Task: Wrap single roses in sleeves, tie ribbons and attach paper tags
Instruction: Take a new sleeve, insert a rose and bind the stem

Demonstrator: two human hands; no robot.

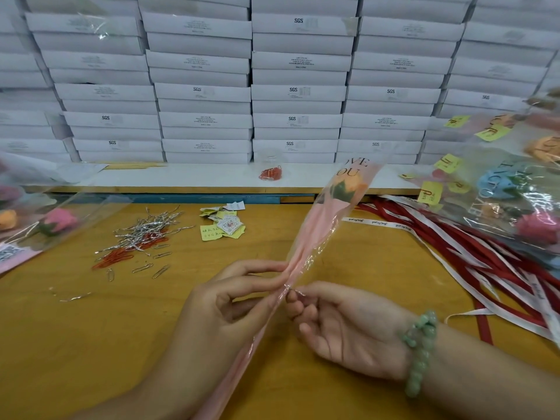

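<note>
A person's two hands work over a wooden bench (91, 344). Between them, a single orange rose (348, 183) sits inside a long pink and clear sleeve (318, 234). The sleeve rises from between the hands, up and away to the right, with the bloom at its far end.

The left hand (230, 301) pinches the sleeve where it is gathered narrow around the stem, finger and thumb closed on the film. The right hand (342, 325), just beside it, appears to pinch a short silver twist tie (295, 291) against the same gathered spot with its thumb and forefinger; its other fingers curl loosely.

To do this step well, the left hand should probably hold the gather tight and steady while the right winds the tie snugly, so that the film does not spring open or slide along the stem. Too hard a twist could tear the thin film.

Beyond the left hand lies a heap of spare ties (148, 228) and paper tags (224, 225). Red and white ribbons (454, 237) lie to the right of the right hand, within reach for the tying.
</note>
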